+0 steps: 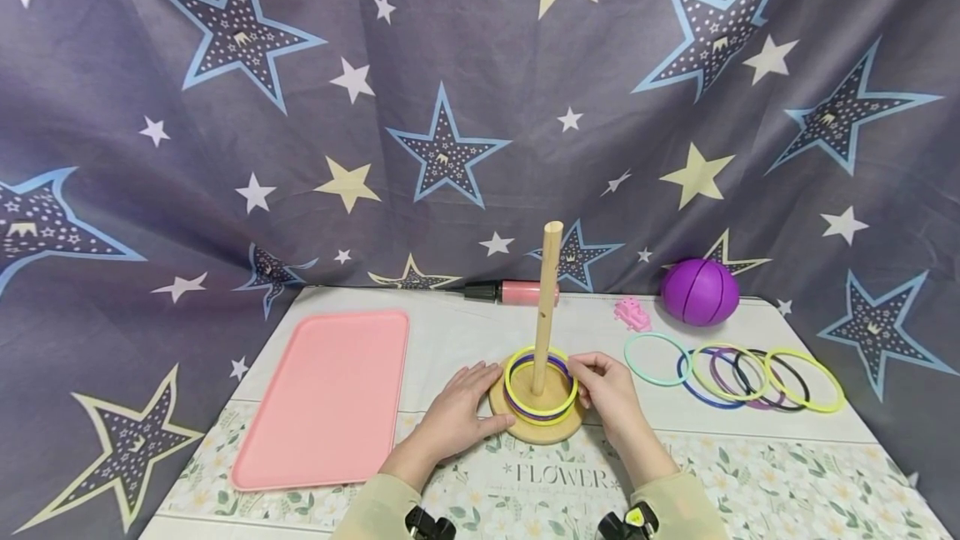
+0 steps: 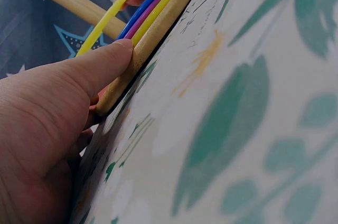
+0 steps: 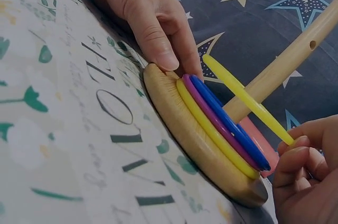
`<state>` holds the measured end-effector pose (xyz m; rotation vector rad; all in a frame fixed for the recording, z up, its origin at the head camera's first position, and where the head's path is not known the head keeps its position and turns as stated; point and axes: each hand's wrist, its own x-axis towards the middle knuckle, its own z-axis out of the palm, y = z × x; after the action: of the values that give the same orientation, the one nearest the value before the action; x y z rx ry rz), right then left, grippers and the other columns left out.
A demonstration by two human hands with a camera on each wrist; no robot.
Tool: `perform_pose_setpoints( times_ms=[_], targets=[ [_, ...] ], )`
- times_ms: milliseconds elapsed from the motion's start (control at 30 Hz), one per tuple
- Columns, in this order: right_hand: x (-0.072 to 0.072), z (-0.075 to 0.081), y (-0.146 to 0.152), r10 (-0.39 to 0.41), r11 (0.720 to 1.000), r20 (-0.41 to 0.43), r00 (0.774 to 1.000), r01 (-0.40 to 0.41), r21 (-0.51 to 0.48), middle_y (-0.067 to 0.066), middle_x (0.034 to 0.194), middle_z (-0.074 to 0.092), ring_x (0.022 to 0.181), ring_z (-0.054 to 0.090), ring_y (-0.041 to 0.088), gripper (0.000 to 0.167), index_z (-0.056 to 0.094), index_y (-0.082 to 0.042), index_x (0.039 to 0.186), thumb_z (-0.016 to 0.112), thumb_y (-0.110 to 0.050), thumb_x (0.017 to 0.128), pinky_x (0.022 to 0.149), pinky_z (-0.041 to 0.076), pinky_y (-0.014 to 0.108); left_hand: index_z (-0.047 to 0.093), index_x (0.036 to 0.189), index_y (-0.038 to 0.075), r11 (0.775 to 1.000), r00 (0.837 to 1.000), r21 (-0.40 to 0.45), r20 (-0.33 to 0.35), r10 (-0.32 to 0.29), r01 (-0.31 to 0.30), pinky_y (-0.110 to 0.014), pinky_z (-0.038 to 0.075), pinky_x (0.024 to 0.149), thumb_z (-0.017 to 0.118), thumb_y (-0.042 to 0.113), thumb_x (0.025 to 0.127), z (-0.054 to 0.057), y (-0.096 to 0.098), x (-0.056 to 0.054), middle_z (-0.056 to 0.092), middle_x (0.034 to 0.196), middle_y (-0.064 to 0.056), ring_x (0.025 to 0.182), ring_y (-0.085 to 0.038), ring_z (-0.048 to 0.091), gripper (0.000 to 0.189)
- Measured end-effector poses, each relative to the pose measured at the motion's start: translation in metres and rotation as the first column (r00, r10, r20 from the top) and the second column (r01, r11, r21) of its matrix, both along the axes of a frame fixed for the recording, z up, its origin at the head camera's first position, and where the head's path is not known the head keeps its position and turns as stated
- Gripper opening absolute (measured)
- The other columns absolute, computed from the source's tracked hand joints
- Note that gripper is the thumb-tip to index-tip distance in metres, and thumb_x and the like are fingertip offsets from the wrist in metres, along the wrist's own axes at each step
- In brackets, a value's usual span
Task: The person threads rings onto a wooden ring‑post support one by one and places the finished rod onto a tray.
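Observation:
A wooden pole (image 1: 547, 298) rises from a round wooden base (image 1: 543, 435) on the table. Low around it lie a yellow ring (image 3: 216, 138), a purple ring (image 3: 221, 124) and a blue ring (image 3: 235, 129), stacked on the base. Above these, another yellow ring (image 3: 227, 81) encircles the pole at a tilt. My right hand (image 1: 609, 390) pinches its right edge between thumb and fingers. On the base's left side, my left hand (image 1: 459, 408) touches the rim, thumb at the front and fairly straight fingers farther back.
To the left lies a pink tray (image 1: 322, 398). A pink-and-black cylinder (image 1: 517, 292) with a thin tip lies behind the pole. A small pink toy (image 1: 632, 315) and a purple ball (image 1: 701, 293) sit back right, behind several overlapping rings, including a mint ring (image 1: 628, 361). A starry curtain (image 1: 480, 48) hangs behind.

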<state>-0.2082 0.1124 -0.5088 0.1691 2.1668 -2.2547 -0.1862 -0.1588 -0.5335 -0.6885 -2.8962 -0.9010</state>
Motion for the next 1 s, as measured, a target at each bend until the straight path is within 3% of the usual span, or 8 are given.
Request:
perform_pose_setpoints(
  times_ms=[467, 1000],
  targets=[
    [-0.0011, -0.0044, -0.0008, -0.001, 1.0, 0.007, 1.0, 0.001, -0.006, 0.002, 0.071, 0.057, 0.057, 0.049, 0.007, 0.017, 0.073, 0.009, 0.113, 0.074, -0.005, 0.103, 0.048, 0.044, 0.017, 0.049, 0.166, 0.004, 1.0, 1.0, -0.003, 0.002, 0.004, -0.004, -0.051, 0.022, 0.137, 0.08, 0.056, 0.099, -0.0004, -0.0002, -0.0005, 0.052, 0.167, -0.015, 0.161, -0.034, 0.038, 0.09],
    [0.0004, -0.006, -0.0022, -0.007, 0.998, 0.015, 1.0, 0.006, 0.056, 0.004, 0.071, 0.059, 0.054, 0.049, 0.01, 0.016, 0.072, 0.007, 0.113, 0.074, -0.007, 0.105, 0.046, 0.045, 0.019, 0.051, 0.164, 0.002, 1.0, 1.0, -0.003, -0.005, 0.002, -0.002, -0.051, 0.022, 0.137, 0.082, 0.05, 0.099, 0.0011, 0.0003, 0.0002, 0.052, 0.166, -0.016, 0.161, -0.035, 0.038, 0.087]
  ],
)
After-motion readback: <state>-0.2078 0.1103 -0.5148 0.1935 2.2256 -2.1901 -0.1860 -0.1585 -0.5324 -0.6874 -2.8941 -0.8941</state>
